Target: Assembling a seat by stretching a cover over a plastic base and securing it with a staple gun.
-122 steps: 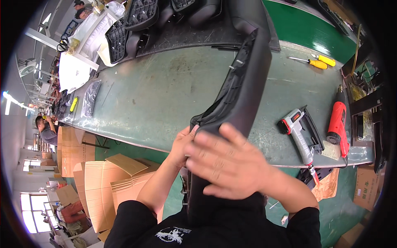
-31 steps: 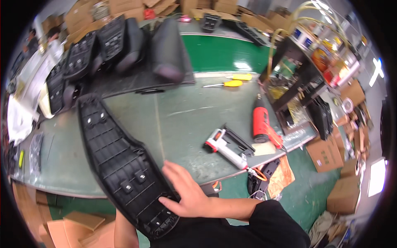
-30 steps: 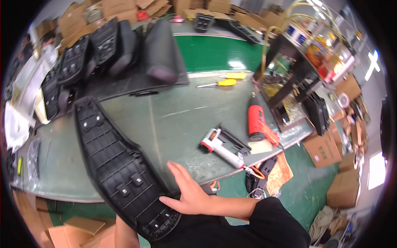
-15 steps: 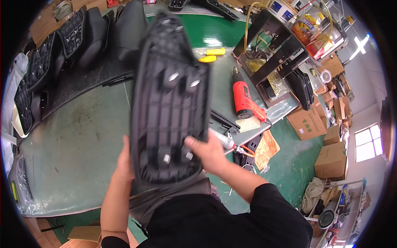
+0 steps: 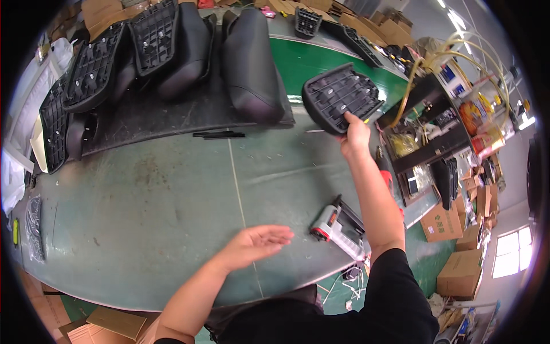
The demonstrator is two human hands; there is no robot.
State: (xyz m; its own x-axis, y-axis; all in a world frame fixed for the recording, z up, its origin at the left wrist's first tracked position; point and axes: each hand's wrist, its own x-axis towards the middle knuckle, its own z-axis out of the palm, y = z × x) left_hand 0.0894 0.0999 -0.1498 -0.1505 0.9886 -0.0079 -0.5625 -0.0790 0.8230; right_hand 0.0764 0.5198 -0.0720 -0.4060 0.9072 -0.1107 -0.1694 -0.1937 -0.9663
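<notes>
My right hand [image 5: 356,135] grips the near edge of a black seat base [image 5: 341,98], its thumb on the ribbed underside, which faces up. The seat base is held out over the far right part of the bench, tilted. My left hand [image 5: 258,246] is open over the near middle of the bench, fingers stretched to the right, with nothing in it. Between my hands, nearer my right forearm, a grey and red staple gun [image 5: 338,229] lies on the bench. Partly hidden behind that forearm is a red heat gun [image 5: 385,171].
Several black seats [image 5: 252,69] and ribbed seat bases [image 5: 94,71] stand on a black mat [image 5: 154,123] at the far left. Thin black strips [image 5: 220,135] lie before it. A black stand [image 5: 424,152] with hoses is at the right, cardboard boxes [image 5: 442,221] beyond.
The seat base has moved from in front of me to the far right. My left hand has let go of it; my right still holds it. The view has shifted, showing the staple gun more fully.
</notes>
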